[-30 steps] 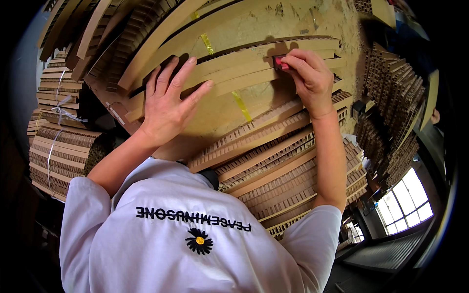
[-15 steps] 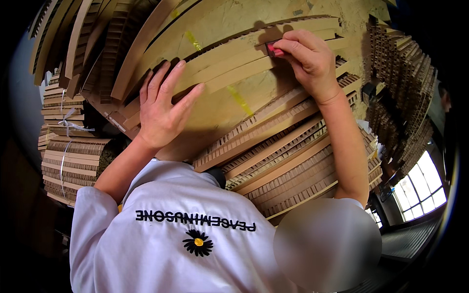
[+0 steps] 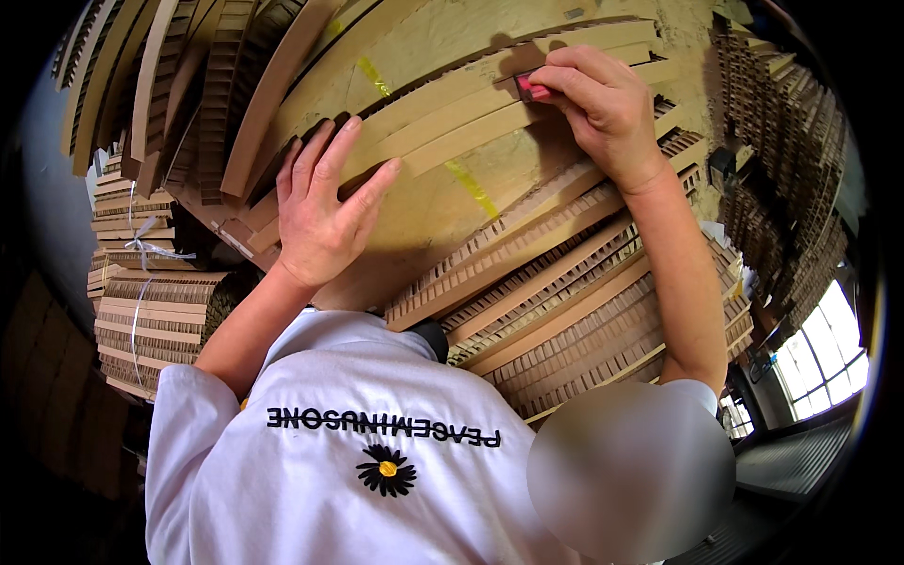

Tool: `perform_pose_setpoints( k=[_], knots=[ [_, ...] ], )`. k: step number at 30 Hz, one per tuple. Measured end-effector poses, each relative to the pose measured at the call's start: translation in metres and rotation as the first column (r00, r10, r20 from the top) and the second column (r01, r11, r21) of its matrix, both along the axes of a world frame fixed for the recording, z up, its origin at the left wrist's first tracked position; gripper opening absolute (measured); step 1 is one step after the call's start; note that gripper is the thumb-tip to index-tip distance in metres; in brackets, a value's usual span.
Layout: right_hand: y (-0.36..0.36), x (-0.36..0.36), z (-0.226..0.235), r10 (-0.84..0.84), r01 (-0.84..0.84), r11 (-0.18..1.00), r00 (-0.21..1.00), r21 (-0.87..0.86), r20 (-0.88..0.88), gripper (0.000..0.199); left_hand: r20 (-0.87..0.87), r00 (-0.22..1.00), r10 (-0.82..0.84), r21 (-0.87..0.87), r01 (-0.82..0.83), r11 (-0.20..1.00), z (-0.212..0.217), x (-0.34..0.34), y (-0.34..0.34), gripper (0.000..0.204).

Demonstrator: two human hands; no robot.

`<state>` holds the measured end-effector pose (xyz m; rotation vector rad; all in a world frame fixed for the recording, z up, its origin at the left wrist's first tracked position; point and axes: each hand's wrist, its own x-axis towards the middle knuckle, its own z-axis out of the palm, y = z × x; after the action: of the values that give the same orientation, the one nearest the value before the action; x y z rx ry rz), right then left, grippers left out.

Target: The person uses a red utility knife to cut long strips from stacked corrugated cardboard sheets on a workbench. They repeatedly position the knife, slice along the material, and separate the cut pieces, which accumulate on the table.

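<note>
Long flat cardboard strips (image 3: 443, 124) lie side by side across a worn tan tabletop (image 3: 428, 209). My left hand (image 3: 325, 212) rests on their left part, its fingers spread and nothing in its grasp. Farther right, my right hand (image 3: 603, 113) pinches a small red-and-black tool (image 3: 529, 88) between thumb and fingers. The tool touches the upper face of the strips near their right end. Its exact kind I cannot make out, since the fingers cover much of it.
More honeycomb cardboard strips (image 3: 527, 240) are laid close to my body, and others lean (image 3: 268, 99) at the far left. Tied bundles (image 3: 155, 320) stand below the left edge. Tall stacks (image 3: 782, 141) rise on the right. Yellow tape (image 3: 471, 188) sticks to the tabletop.
The view has shifted slightly. Both hands keep almost the same places on the strips, and the red-and-black tool stays pinched in my right hand.
</note>
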<state>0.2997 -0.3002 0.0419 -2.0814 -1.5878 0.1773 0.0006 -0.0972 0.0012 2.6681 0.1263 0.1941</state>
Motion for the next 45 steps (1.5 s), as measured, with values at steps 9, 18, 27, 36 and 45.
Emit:
perform_pose_setpoints(
  k=[9, 18, 27, 36, 45],
  knots=[
    [-0.031, 0.016, 0.038, -0.284, 0.395, 0.894, 0.864, 0.210, -0.417, 0.031, 0.002, 1.000, -0.007, -0.021, 0.007, 1.000, 0.001, 0.001, 0.000, 0.056],
    [-0.038, -0.007, 0.015, -0.193, 0.198, 0.980, 0.943, -0.012, -0.269, 0.025, 0.020, 1.000, 0.020, -0.027, -0.020, 0.999, -0.001, 0.002, 0.000, 0.049],
    [-0.038, -0.004, 0.010, -0.169, 0.169, 0.986, 0.976, -0.009, -0.134, 0.023, 0.004, 1.000, -0.004, -0.014, 0.004, 1.000, 0.001, 0.002, 0.001, 0.056],
    [-0.029, 0.008, 0.017, -0.044, 0.047, 0.997, 0.998, -0.064, 0.041, 0.018, 0.001, 1.000, 0.003, -0.035, -0.003, 0.999, 0.002, 0.003, 0.001, 0.053],
    [-0.029, 0.014, 0.017, 0.015, -0.009, 0.993, 0.999, -0.117, 0.052, 0.018, -0.020, 1.000, 0.005, -0.050, -0.006, 0.999, 0.001, 0.002, 0.001, 0.054]
  ],
)
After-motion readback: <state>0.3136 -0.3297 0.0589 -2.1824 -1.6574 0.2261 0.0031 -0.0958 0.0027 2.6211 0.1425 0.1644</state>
